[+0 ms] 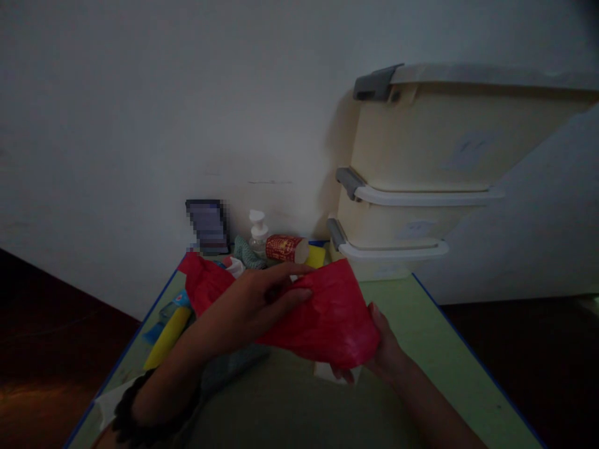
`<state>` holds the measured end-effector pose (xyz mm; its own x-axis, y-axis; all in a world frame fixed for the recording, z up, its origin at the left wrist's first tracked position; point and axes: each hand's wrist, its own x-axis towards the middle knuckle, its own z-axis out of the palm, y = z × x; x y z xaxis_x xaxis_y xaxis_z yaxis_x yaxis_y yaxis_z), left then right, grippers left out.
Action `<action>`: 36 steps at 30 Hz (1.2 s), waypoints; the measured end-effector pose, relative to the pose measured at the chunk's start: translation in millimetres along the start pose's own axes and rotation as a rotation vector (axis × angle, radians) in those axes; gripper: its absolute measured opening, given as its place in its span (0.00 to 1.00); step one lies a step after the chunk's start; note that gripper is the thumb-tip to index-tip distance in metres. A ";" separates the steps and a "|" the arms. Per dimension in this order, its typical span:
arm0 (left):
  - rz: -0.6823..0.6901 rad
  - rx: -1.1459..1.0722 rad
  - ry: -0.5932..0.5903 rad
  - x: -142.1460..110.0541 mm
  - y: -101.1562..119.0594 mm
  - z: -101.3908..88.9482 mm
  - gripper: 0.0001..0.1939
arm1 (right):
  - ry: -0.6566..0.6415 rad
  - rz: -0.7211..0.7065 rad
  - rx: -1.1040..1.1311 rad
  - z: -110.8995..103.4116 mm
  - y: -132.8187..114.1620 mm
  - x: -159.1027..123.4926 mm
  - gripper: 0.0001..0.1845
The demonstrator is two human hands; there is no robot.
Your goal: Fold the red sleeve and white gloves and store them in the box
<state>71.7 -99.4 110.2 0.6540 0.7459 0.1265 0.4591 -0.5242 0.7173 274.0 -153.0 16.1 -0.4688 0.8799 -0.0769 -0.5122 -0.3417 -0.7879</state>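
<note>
A crumpled red plastic bag (334,312) is stretched between my hands above the table, its loose end trailing to the left behind my left forearm. My left hand (262,299) reaches across it, with thumb and index finger closed at its upper edge; a black scrunchie circles that wrist. My right hand (387,346) grips the right end from beneath, thumb on the near side and most fingers hidden by the plastic. Just below the bag a white piece (339,374) shows beside my right fingertips; what it is I cannot make out.
The green table (440,349) meets a wall. At the back are a phone-like screen (209,227), a white pump bottle (258,227), a red patterned cylinder (283,248) and a yellow item (316,255). Stacked storage boxes (421,137) rise at right. A yellow roll (168,337) lies left.
</note>
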 end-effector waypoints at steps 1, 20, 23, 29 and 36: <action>0.004 -0.005 0.019 1.3 -1.2 0.3 0.17 | -0.025 -0.005 -0.006 0.9 0.4 0.2 0.34; 0.163 0.151 -0.096 -2.0 -0.8 26.6 0.58 | -0.062 0.046 0.082 -3.8 8.3 5.0 0.43; 0.189 0.181 -0.029 -0.9 -0.6 26.6 0.50 | -0.065 -0.013 0.071 -2.5 6.6 4.0 0.41; 0.212 0.325 0.033 -1.6 -2.3 19.8 0.52 | -0.063 -0.264 0.008 -7.1 2.6 3.9 0.47; 0.200 0.322 -0.070 -8.5 7.3 19.8 0.51 | 0.036 -0.324 -0.260 0.4 0.8 -1.1 0.65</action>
<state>81.4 -117.8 100.8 0.7839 0.5920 0.1870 0.4766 -0.7668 0.4299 273.8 -154.3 15.8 -0.2856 0.9407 0.1831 -0.4285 0.0455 -0.9024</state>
